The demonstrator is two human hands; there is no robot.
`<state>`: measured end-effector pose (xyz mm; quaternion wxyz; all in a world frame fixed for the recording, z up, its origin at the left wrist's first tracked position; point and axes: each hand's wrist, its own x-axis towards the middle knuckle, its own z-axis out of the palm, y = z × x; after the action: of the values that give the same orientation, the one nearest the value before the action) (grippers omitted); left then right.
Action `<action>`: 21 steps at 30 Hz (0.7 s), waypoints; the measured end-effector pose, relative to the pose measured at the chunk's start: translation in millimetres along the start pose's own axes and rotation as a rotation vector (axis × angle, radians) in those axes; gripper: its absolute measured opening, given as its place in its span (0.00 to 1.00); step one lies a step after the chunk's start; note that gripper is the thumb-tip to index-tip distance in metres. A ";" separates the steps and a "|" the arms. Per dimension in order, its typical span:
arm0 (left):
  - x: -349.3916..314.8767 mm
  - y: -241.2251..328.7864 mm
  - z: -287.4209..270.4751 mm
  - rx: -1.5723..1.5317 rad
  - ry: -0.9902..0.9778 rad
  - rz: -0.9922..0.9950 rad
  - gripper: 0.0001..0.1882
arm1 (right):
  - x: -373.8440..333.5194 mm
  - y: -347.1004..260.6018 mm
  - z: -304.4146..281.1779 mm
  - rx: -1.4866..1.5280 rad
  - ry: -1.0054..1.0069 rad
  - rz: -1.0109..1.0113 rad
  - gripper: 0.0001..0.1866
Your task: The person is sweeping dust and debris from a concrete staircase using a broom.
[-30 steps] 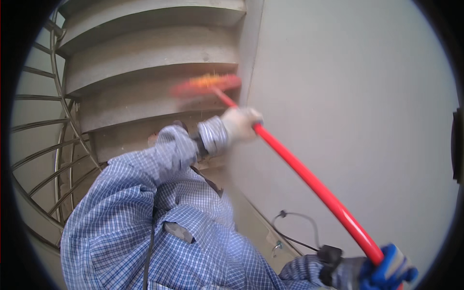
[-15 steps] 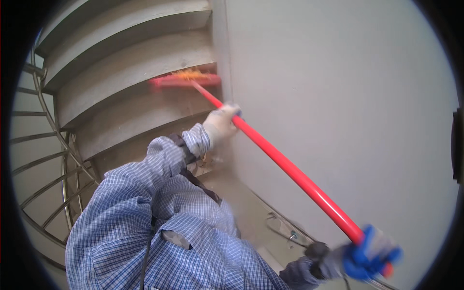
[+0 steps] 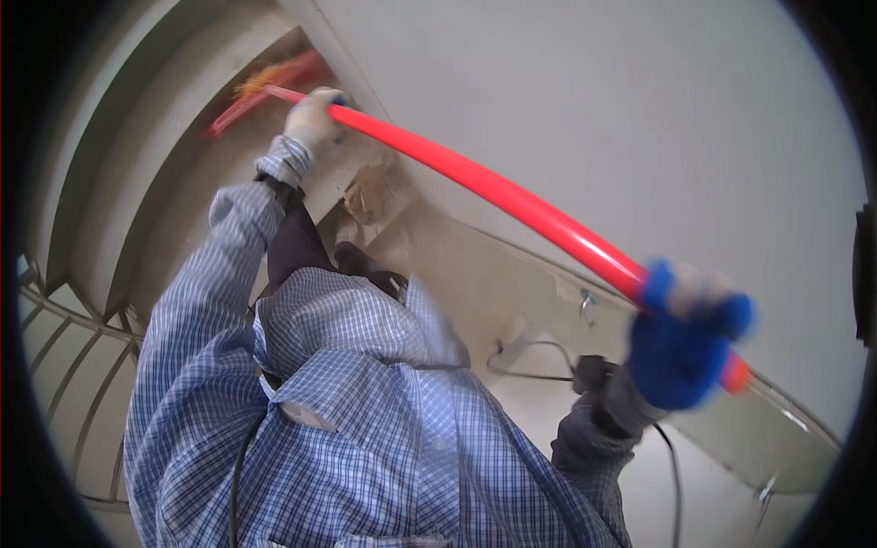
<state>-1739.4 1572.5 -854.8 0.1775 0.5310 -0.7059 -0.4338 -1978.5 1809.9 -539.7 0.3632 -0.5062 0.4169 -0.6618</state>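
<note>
A broom with a long red handle (image 3: pixel 493 190) runs slantwise from the upper left to the lower right. Its red head (image 3: pixel 267 89) with orange bristles lies against a stair step (image 3: pixel 178 100) by the wall and is smeared by motion. My left hand (image 3: pixel 313 119), in a pale glove, is wrapped round the handle close to the head. Near the other end my right hand (image 3: pixel 683 338), in a blue and white glove, grips the handle, whose tip sticks out below it.
Curved stairs rise at the upper left, with a metal railing (image 3: pixel 87 320) at the far left. A grey wall (image 3: pixel 603 119) fills the right. Brownish debris (image 3: pixel 370 194) lies on a step near my feet. A dark cable (image 3: pixel 539 374) shows beside my right wrist.
The view has turned, and the stairs now lie further left. The broom head and my left hand have shifted up and left in the picture; my right hand is higher. Both hands keep their grip.
</note>
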 end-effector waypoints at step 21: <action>-45.3 9.9 49.2 -0.184 0.085 0.144 0.07 | -22.2 -38.2 38.9 -0.233 0.237 0.108 0.19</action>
<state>-1763.3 1634.8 -864.9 0.2860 0.4786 -0.6912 -0.4598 -1938.0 1837.6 -507.4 0.2855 -0.4403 0.5570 -0.6437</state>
